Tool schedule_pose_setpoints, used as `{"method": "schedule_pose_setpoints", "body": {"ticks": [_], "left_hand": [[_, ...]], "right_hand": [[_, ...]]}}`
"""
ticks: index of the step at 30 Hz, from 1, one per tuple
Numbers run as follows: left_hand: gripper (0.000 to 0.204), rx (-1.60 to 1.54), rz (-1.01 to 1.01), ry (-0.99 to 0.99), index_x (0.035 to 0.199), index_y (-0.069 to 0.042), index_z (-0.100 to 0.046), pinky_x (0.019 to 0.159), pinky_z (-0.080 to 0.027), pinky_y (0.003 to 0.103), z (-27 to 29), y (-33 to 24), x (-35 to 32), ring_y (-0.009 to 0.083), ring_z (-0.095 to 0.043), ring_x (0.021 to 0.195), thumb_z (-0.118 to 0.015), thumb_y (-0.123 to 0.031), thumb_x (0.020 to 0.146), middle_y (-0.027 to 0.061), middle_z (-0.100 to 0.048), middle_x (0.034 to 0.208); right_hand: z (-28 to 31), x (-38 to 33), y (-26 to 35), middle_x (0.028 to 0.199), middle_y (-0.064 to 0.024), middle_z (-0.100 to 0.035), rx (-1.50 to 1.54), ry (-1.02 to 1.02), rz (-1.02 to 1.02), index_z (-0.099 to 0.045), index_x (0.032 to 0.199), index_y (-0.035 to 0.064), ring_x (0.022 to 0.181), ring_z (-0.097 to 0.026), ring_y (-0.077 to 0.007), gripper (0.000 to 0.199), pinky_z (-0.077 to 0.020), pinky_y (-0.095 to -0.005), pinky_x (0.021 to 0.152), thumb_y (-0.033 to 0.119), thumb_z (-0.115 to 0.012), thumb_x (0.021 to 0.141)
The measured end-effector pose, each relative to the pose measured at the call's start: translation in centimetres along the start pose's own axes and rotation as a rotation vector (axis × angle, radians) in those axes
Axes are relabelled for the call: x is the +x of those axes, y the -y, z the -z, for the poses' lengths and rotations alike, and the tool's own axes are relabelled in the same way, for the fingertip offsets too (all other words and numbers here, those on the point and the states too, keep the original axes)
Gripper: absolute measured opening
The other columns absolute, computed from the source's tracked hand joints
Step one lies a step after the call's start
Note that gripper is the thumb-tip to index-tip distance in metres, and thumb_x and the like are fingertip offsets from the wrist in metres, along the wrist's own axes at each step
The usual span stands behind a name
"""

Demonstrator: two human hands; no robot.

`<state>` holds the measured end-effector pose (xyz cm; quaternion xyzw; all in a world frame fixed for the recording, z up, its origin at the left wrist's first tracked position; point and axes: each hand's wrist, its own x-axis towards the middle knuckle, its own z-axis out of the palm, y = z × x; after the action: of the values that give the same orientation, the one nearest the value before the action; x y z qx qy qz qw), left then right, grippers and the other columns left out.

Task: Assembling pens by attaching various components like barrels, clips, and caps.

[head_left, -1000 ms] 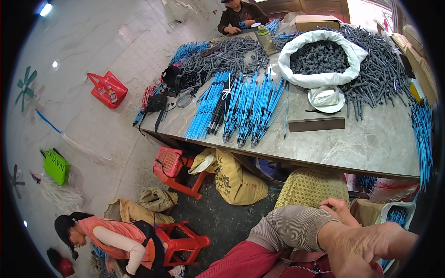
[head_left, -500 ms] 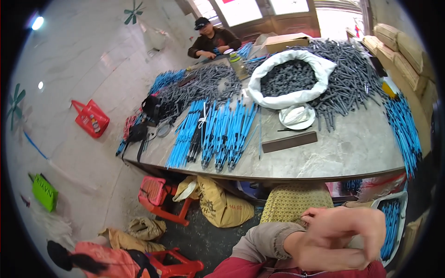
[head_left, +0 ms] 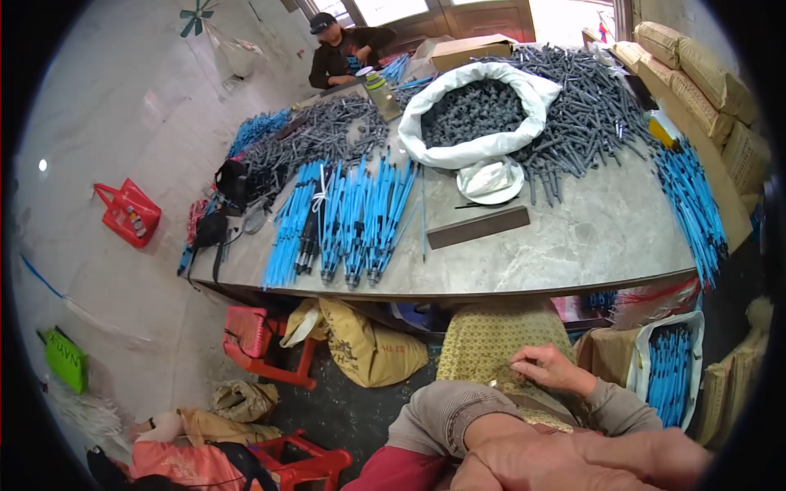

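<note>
Head view: right hand (head_left: 550,370) pinches yellow cushion (head_left: 499,344)

We see a grey stone table (head_left: 573,245) bearing blue rods (head_left: 344,217) near its front edge, a white sack (head_left: 479,110) of grey pieces mid-table, and a dark bar (head_left: 479,227).

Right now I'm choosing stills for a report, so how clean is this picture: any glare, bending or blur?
Head view: daylight burns out the doorway at the top; the grey table edge bows with the fisheye and the corners go black; the blue rods and white sack are sharp; the forearm at the bottom edge looks soft and oversized.
</note>
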<state>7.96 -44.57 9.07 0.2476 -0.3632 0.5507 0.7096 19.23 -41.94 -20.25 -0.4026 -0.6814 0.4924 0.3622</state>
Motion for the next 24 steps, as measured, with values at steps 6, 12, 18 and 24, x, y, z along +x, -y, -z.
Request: {"method": "schedule_pose_setpoints", "body": {"ticks": [6, 12, 18, 24], "left_hand": [[0.085, -0.091, 0.167, 0.105, 0.133, 0.018, -0.051, 0.088, -0.052, 0.044, 1.4, -0.7, -0.5, 0.0402, -0.063, 0.105, -0.052, -0.060, 0.099, 0.0316, -0.059, 0.122], [0.091, -0.108, 0.300, 0.185, 0.136, 0.019, -0.047, 0.092, -0.050, 0.046, 3.1, -1.0, -0.6, 0.0418, -0.062, 0.109, -0.053, -0.063, 0.097, 0.0320, -0.058, 0.123], [0.092, -0.264, 0.457, 0.285, 0.137, 0.019, -0.046, 0.094, -0.049, 0.047, 3.9, 1.5, -1.1, 0.0414, -0.062, 0.110, -0.053, -0.063, 0.097, 0.0315, -0.059, 0.124], [0.086, -0.492, 0.534, 0.213, 0.136, 0.018, -0.048, 0.093, -0.050, 0.044, 3.3, 2.6, -3.4, 0.0382, -0.063, 0.109, -0.051, -0.060, 0.099, 0.0294, -0.061, 0.123]], "right_hand": [[-0.5, -0.3, -0.3, 0.076, -0.0093, -0.071, -0.056, 0.006, 0.037, -0.071, 0.100, 0.0021, 0.065, -0.068, -0.0163, 0.011, -0.0524, -0.0298, 0.060, 0.011, -0.068, 0.095], [-0.4, 0.2, -0.1, 0.075, -0.0098, -0.070, -0.063, 0.028, 0.049, -0.071, 0.101, 0.0026, 0.064, -0.068, -0.0172, 0.012, -0.0523, -0.0304, 0.060, 0.013, -0.069, 0.095], [-0.2, -0.4, -1.3, 0.076, -0.0096, -0.070, -0.044, -0.012, 0.046, -0.071, 0.101, 0.0031, 0.066, -0.069, -0.0183, 0.013, -0.0526, -0.0313, 0.060, 0.014, -0.069, 0.095], [-0.5, 0.3, -1.0, 0.077, -0.0092, -0.071, 0.000, 0.033, 0.103, -0.071, 0.101, 0.0030, 0.067, -0.070, -0.0179, 0.012, -0.0528, -0.0312, 0.060, 0.014, -0.069, 0.095]]}}
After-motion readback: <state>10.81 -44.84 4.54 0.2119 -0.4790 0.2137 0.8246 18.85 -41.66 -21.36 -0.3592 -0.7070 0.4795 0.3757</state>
